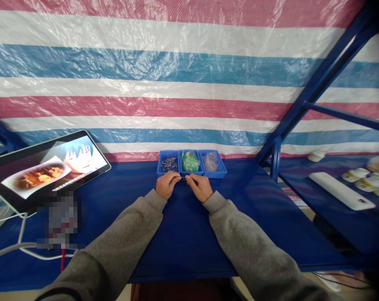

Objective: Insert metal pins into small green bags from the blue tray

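My left hand (166, 184) and my right hand (201, 187) meet fingertip to fingertip just in front of three blue bins. Both are closed in a pinch, with a small thin metal piece (183, 178) between them; its exact kind is too small to make out. The left bin holds several slim metal pieces like screws or pins (169, 164). Green plastic pieces in a clear bag (191, 161) fill the middle bin. Clear plastic bits or bagging (211, 161) lie in the right bin (223, 170).
A tablet (106, 168) playing a video leans at the left, with a white cable (21, 228) and a blurred-out object (63, 219) before it. On the right, beyond a blue metal frame (275, 161), are a white oblong case (341, 191) and several white jars (355, 174).
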The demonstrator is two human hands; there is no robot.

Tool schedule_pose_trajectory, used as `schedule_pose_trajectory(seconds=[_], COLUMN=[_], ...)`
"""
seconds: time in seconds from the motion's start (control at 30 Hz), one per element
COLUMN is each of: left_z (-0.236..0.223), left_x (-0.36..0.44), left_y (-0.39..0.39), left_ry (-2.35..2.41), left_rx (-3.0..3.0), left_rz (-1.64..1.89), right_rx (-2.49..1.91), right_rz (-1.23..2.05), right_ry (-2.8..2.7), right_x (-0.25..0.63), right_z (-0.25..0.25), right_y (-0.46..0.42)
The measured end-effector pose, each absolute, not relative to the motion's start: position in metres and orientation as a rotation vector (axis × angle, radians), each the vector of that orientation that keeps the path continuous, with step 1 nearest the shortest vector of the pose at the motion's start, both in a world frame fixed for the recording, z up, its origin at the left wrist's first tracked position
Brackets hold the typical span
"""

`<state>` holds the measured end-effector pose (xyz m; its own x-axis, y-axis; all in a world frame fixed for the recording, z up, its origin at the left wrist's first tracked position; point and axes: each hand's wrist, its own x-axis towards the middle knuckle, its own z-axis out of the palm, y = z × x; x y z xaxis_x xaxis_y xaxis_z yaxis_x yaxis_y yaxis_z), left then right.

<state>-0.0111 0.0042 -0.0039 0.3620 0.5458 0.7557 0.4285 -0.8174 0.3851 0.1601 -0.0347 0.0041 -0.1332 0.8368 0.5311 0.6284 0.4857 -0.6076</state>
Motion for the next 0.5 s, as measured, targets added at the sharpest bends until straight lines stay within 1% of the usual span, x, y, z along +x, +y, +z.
schedule_pose_trajectory(seconds=[0.3, 0.5], left_z=[-0.0049, 0.0007], left_x=[-0.0147, -0.0137], left_y=[0.0024, -0.0008], left_ry=[1.061, 0.967], left_rx=[2.570, 2.513], left_rz=[1.393, 1.462], right_rx=[-1.152, -1.144], right_rz=[0.365, 0.367], right_ry=[-1.897, -1.974], right_x=[0.1576, 0.1582], right_z=[0.0036, 0.0040], right_y=[-0.0366, -0.0359])
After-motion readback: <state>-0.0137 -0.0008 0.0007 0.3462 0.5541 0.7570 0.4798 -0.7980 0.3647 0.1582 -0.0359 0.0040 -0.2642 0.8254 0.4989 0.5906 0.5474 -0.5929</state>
